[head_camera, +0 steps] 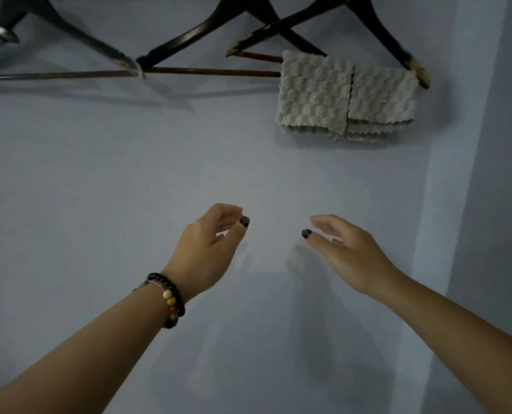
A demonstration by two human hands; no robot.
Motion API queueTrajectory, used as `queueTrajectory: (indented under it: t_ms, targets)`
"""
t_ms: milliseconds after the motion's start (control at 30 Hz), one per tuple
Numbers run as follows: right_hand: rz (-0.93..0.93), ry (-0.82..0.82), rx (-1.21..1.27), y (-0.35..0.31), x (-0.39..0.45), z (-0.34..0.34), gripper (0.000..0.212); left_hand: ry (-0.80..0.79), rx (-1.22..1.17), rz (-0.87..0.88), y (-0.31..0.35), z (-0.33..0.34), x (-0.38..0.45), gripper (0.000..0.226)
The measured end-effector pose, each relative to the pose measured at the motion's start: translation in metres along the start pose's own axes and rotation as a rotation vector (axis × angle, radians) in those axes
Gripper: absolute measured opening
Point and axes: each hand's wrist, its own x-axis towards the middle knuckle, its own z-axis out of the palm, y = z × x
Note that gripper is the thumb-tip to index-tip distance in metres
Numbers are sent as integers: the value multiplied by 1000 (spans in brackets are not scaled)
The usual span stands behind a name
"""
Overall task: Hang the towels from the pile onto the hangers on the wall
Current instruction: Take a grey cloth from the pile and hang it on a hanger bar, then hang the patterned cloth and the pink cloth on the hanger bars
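Several dark wooden hangers hang on the wall along the top of the view. Two beige textured towels are draped side by side over hanger bars at the upper right: the left towel [314,94] and the right towel [381,94]. The middle hanger [207,70] has a bare bar to the left of the towels. My left hand [210,249] and my right hand [344,249] are raised in front of the wall well below the towels, both with loosely relaxed fingers and holding nothing. The towel pile is out of view.
A pale blue wall [129,174] fills the view, with a corner [446,204] at the right. A metal-tipped hanger [69,74] hangs at the upper left. A beaded bracelet [171,300] is on my left wrist.
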Motion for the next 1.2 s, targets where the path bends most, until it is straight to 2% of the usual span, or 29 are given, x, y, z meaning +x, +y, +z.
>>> queueTrajectory:
  t_ms: [133,300,400,600,800,1000,1200]
  targets:
    - [-124,-168,-325,-7,-30,2,68,-110,179,-38,0,-19,-45,43]
    - [-253,-308,-524,-13,-66,5,75,-204,349,-99,7,-36,-105,65]
    - [-310,-380,-555,-11,-92,11,82,-240,414,-160,6,-39,-143,74]
    - [-277,-572,-612,4,-164,25,91,-330,466,-320,1,-28,-236,78]
    - [-275,-730,-600,2,-232,52,94,-334,480,-406,-10,-42,-320,85]
    - [-317,-828,-584,-28,-289,119,93,-319,552,-457,-37,-86,-386,83]
    - [-355,-860,-589,-70,-324,220,91,-357,647,-479,-90,-157,-446,84]
